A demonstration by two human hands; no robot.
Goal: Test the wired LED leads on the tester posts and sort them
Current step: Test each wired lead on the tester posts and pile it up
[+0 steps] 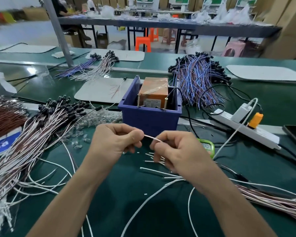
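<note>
My left hand [115, 140] and my right hand [173, 150] meet above the green bench, both pinched on one thin white-and-pink wired lead [152, 138] that spans between their fingertips. Several more lead ends fan out under my right hand. Just beyond my hands stands the blue tester box [150, 115] with an orange unit inside and two upright brass posts, the left post [138, 100] and the right post [166, 104]. A large pile of white-pink LED leads [34, 139] lies to the left.
A heap of blue-purple leads [197, 81] lies behind the box to the right. A white power strip [246, 130] with an orange plug runs along the right. A green counter [206, 147] peeks out behind my right hand. Loose clear LEDs [92, 119] are scattered left of the box.
</note>
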